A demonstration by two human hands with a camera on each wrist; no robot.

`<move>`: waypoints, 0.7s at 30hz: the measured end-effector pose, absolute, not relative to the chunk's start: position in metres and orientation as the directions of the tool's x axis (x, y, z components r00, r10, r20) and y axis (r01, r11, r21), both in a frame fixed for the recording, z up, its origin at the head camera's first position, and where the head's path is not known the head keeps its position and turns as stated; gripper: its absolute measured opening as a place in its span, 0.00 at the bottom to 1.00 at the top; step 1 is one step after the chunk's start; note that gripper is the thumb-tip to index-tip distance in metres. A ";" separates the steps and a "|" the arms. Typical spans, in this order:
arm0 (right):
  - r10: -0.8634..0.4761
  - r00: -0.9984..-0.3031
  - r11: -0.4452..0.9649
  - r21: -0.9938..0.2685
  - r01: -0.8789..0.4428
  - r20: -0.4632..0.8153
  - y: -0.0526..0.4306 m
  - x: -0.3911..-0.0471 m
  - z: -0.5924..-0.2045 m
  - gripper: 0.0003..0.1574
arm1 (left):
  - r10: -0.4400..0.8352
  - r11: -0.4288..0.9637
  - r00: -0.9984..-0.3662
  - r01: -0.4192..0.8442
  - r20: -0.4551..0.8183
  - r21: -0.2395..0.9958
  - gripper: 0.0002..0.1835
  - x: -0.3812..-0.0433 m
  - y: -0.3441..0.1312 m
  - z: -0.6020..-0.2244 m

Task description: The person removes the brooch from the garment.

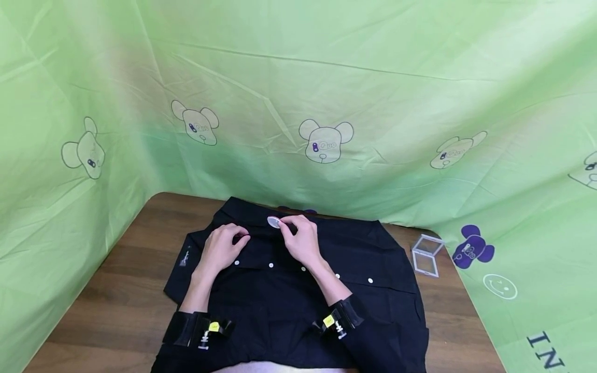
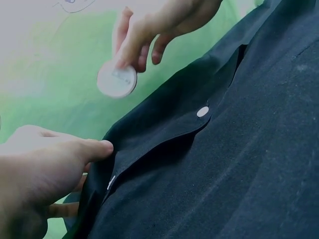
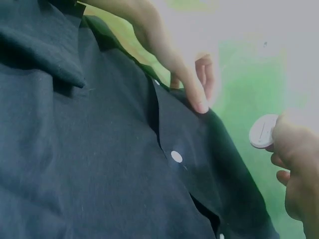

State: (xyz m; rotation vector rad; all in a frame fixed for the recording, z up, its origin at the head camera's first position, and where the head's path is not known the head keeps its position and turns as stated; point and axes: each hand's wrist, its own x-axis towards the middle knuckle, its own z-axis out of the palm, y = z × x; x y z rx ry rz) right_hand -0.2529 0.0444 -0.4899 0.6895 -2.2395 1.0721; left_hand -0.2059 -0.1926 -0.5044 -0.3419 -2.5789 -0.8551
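Observation:
A black button-up shirt [image 1: 280, 305] lies spread on the table, its placket with white buttons running crosswise. My left hand [image 1: 224, 248] is at the upper left of the shirt. In the left wrist view the left thumb [image 2: 102, 148] lies over a fold of the cloth, other fingers behind it, pinching it. My right hand [image 1: 302, 242] is raised above the far part of the shirt and pinches a small round white disc [image 1: 273, 221] between thumb and fingers. In the right wrist view the disc [image 3: 262, 131] shows a thin line on its face.
A clear square hinged case [image 1: 426, 256] stands open on the wooden table [image 1: 112, 274], right of the shirt. Green cloth walls [image 1: 261, 77] with bear-head prints enclose the table's back and sides. A dark cuff with a camera mount [image 1: 193, 329] sits on each wrist.

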 end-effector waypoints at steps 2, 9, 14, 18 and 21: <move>-0.199 -0.714 0.542 -0.532 -0.651 0.671 0.051 -0.251 -0.489 0.05 | 0.109 0.786 -0.890 0.349 0.442 0.510 0.06 -0.205 -0.192 -0.503; -0.156 -0.717 0.539 -0.550 -0.638 0.679 0.077 -0.242 -0.486 0.04 | 0.145 0.794 -0.894 0.361 0.424 0.489 0.14 -0.203 -0.185 -0.494; -0.127 -0.720 0.518 -0.574 -0.635 0.682 0.092 -0.232 -0.488 0.03 | 0.223 0.795 -0.865 0.428 0.449 0.430 0.17 -0.207 -0.173 -0.490; -0.111 -0.707 0.511 -0.570 -0.644 0.699 0.103 -0.225 -0.490 0.02 | 0.318 0.788 -0.840 0.493 0.440 0.370 0.21 -0.210 -0.160 -0.490; -0.096 -0.706 0.507 -0.576 -0.641 0.702 0.111 -0.220 -0.490 0.02 | 0.374 0.803 -0.844 0.502 0.386 0.322 0.26 -0.212 -0.152 -0.491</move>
